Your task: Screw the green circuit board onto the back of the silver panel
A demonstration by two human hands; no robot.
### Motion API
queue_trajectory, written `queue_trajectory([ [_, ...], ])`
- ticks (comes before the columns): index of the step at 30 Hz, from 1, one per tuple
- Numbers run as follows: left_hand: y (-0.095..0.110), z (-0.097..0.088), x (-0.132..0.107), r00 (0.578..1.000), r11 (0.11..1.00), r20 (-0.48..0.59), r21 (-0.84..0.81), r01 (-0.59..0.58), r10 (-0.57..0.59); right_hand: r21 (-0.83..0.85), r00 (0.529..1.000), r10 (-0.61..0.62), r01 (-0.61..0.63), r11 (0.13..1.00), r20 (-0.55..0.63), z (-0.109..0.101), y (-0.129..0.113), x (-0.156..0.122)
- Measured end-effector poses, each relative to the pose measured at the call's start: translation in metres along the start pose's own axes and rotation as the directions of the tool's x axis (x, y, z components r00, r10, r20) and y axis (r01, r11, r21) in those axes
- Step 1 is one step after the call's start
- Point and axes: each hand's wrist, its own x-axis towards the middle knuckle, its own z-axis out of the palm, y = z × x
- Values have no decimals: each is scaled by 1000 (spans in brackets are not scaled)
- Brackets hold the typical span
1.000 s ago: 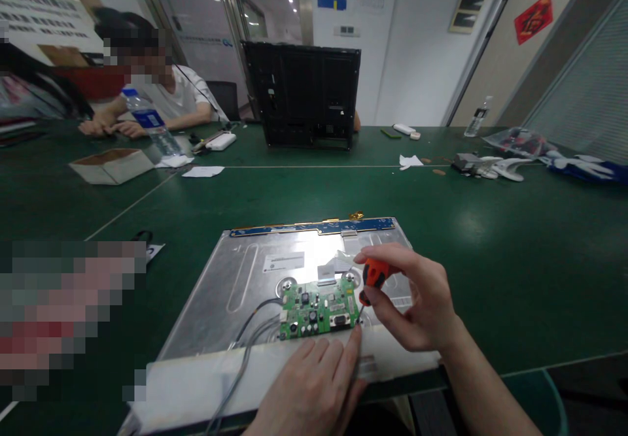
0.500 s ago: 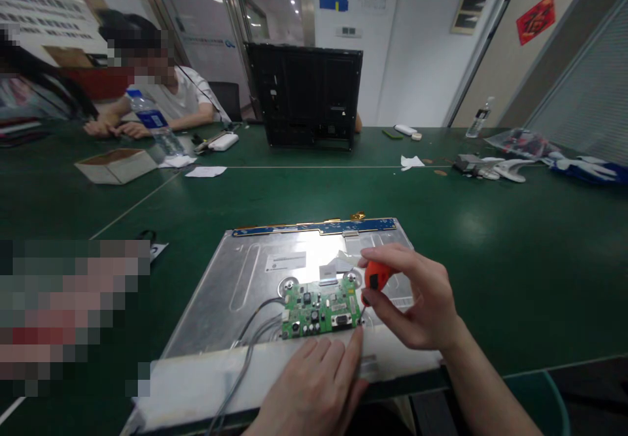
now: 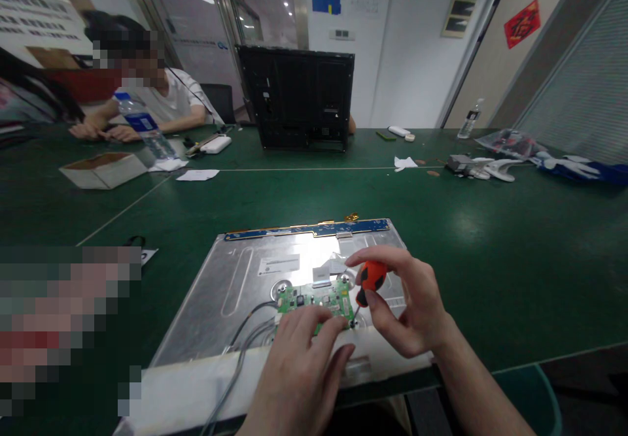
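- The right hand (image 3: 415, 308) has its fingers (image 3: 380, 256) curled tight round a screwdriver (image 3: 371, 277), forefinger over the top of the handle and thumb beneath it.
- The screwdriver has a stubby orange handle with a black band. Its thin shaft tilts down and to the left, and the tip meets the near right corner of the board (image 3: 314, 297).
- The left hand (image 3: 294, 377) lies flat with its fingers spread and slack, gripping nothing. Its fingertips rest on the board's near edge, just beside the screwdriver tip.
- The board is small and green, studded with dark parts, and its near half is hidden under the left fingers.
- It sits on a silvery panel (image 3: 235, 285) lying flat at the near edge of the bench (image 3: 490, 240).
- Grey cables (image 3: 243, 344) run from the board's left side toward the near edge.
- Farther off, a black casing (image 3: 299, 99) stands upright, with a box (image 3: 101, 169) and a bottle (image 3: 144, 129) at the far left, where another person (image 3: 171, 99) sits.
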Motion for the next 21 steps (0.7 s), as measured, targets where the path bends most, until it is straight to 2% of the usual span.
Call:
queue_trajectory([
  [3,-2,8,13,996,998,57,18,67,-68,27,1000,12,-11,1000,-12,1,0,-2],
  [6,-3,18,18,993,998,101,7,60,-60,21,1000,13,-13,1000,3,1,0,-2],
  [13,-3,32,15,998,999,55,35,14,-16,-9,997,-81,81,997,3,-1,1,5],
  [21,0,33,14,1000,997,-5,76,-2,2,-22,997,-72,72,997,2,-2,0,6],
])
